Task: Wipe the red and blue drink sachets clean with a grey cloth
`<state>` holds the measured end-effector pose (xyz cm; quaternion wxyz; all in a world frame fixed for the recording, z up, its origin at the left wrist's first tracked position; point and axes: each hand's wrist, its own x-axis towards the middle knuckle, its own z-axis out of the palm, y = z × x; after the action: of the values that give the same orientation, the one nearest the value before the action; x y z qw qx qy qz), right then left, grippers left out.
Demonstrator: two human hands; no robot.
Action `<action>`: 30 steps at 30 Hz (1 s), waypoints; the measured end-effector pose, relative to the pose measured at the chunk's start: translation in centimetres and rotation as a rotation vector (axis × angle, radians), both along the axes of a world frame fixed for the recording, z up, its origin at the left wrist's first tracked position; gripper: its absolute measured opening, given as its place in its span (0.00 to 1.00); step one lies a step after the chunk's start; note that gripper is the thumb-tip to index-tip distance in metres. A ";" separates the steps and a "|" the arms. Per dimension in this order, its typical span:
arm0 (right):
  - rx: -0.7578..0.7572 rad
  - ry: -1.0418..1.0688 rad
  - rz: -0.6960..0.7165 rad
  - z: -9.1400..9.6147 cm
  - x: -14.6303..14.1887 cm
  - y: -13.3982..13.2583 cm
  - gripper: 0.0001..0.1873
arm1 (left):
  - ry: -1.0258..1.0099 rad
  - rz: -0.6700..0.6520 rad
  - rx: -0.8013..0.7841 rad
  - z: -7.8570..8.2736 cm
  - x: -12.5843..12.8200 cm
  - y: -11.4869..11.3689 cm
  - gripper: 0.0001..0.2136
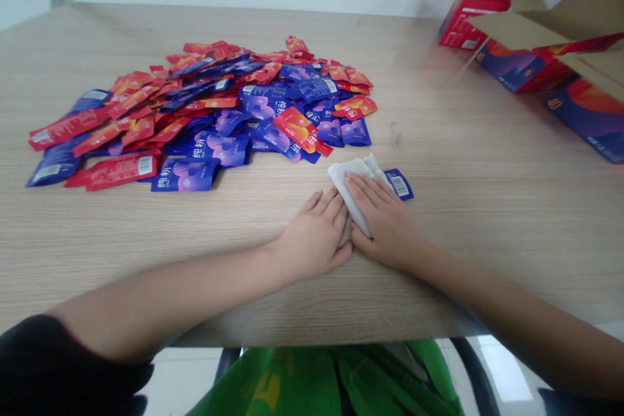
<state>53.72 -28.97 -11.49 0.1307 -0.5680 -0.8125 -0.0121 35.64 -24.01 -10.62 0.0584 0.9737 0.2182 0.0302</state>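
Observation:
A folded white cloth lies under my right hand, whose fingers press along the top of it with the thumb at its lower edge. From beneath the cloth, the end of a blue packet with a barcode label sticks out to the right; the rest of that packet is hidden. My left hand rests palm down on the table just left of the cloth, fingers extended, their tips by the cloth's edge. Whether anything lies under the left palm I cannot tell.
A wide heap of red and blue packets spreads over the left and middle of the wooden table. Several opened red and blue cartons stand at the back right, flaps raised. Green fabric shows below the table's front edge.

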 end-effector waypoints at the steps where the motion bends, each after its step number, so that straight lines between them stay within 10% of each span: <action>1: 0.001 -0.009 -0.015 -0.1 0.5 -0.3 0.38 | 0.008 0.001 -0.007 0.0 0.0 0.0 0.31; 10: 0.018 -0.004 -0.246 -0.9 5.6 -2.6 0.38 | 0.058 0.012 -0.060 0.4 0.1 0.2 0.34; 22: 0.009 0.034 0.009 -0.2 -0.1 0.0 0.38 | -0.009 0.009 -0.041 0.1 -0.2 0.2 0.32; 30: 0.050 -0.032 -0.203 -0.6 5.1 -1.8 0.37 | 0.023 0.009 -0.070 -0.2 -0.2 0.2 0.34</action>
<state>58.79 -30.77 -12.14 0.1302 -0.6438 -0.7521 -0.0547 35.44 -23.77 -10.83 0.0896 0.9704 0.2240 0.0118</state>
